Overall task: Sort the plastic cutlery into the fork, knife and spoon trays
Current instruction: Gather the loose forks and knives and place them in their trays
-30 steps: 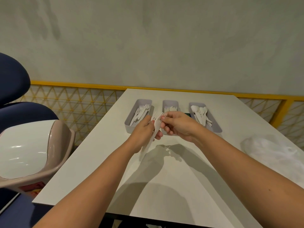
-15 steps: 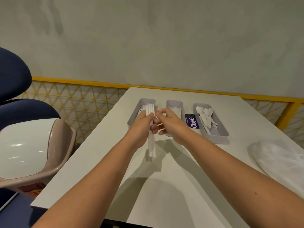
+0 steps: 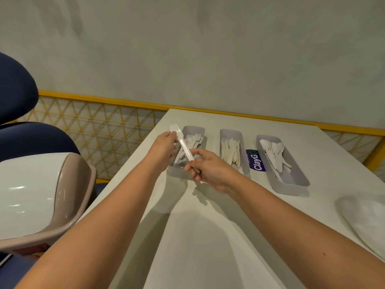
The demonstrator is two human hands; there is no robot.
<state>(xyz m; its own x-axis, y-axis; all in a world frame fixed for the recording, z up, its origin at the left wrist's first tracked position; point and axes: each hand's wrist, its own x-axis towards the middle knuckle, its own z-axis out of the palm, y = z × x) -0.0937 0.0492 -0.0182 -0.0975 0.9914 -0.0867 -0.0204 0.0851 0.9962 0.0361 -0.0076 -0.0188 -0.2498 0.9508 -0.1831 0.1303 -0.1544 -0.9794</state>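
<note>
The white fork (image 3: 184, 146) hangs just over the fork tray (image 3: 194, 128), probably so it can drop in with the other forks. The left hand (image 3: 164, 147) pinches its top and the right hand (image 3: 210, 170) pinches its handle. The knife tray (image 3: 230, 132) and spoon tray (image 3: 291, 181) sit beside it.

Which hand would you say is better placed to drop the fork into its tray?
Probably the right hand: it grips the fork over the tray; the left hand pinches its neck.
</note>
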